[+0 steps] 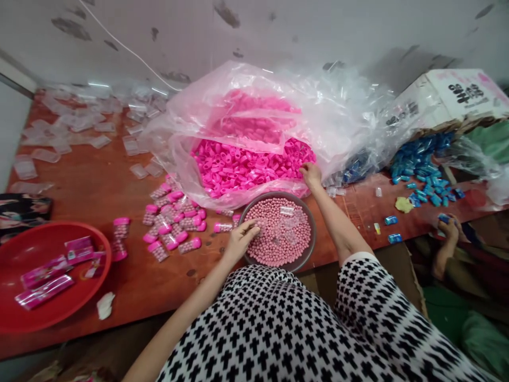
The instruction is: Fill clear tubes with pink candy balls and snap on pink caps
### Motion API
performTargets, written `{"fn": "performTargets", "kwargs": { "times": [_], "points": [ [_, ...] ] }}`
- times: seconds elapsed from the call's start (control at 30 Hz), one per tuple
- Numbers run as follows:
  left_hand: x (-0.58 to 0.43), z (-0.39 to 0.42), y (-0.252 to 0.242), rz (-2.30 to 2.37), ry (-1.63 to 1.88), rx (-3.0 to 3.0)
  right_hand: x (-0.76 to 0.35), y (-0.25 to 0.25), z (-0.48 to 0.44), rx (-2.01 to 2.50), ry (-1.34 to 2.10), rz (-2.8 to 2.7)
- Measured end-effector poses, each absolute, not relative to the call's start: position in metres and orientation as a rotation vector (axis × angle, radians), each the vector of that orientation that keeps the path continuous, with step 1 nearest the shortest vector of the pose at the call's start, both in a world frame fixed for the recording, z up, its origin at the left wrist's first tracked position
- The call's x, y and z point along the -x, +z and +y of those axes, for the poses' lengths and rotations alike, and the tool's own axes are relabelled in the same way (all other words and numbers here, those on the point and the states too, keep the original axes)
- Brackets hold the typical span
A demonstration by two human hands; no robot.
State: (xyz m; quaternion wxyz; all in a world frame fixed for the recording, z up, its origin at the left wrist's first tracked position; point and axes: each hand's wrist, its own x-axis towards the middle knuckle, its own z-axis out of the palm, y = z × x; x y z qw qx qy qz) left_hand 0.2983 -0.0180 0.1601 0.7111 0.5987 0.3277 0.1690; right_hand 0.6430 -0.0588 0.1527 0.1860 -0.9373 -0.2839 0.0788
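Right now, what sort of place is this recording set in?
Probably a small hand-packing workshop: a bowl of pink beads, a bag of pink caps and filled capped vials crowd one wooden table.

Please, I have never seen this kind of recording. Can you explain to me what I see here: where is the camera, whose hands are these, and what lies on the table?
There is no machine here. The camera sits on a person's head and looks down, so the two arms coming from the bottom edge are that person's own. The left hand rests at the edge of a round metal bowl full of small pink balls. The right hand reaches to the pink caps inside an open clear bag. Whether the fingers of either hand hold anything, I cannot tell. On the brown table lie small bottles with pink caps, a red tray with pink packets, and a heap of blue caps. At the right edge you see another person's hand.
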Motion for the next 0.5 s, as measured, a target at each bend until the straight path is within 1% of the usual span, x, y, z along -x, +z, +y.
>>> {"fn": "performTargets", "kwargs": {
  "times": [0.13, 0.27, 0.37, 0.47, 0.5],
  "points": [
    [-0.3, -0.014, 0.156, 0.762, 0.355, -1.314, -0.637, 0.146, -0.043, 2.824, 0.093, -0.906],
    [-0.302, -0.012, 0.154, 0.793, 0.381, -1.28, -0.639, 0.143, -0.04, 2.834, 0.088, -0.974],
    [-0.304, -0.012, 0.156, 0.785, 0.411, -1.213, -0.645, 0.148, -0.047, 2.696, 0.115, -0.899],
    [-0.309, -0.013, 0.162, 0.741, 0.414, -1.098, -0.637, 0.162, -0.061, 2.435, 0.089, -0.754],
    [-0.311, -0.014, 0.164, 0.725, 0.414, -1.062, -0.63, 0.168, -0.066, 2.326, 0.129, -0.728]
  ]
}}
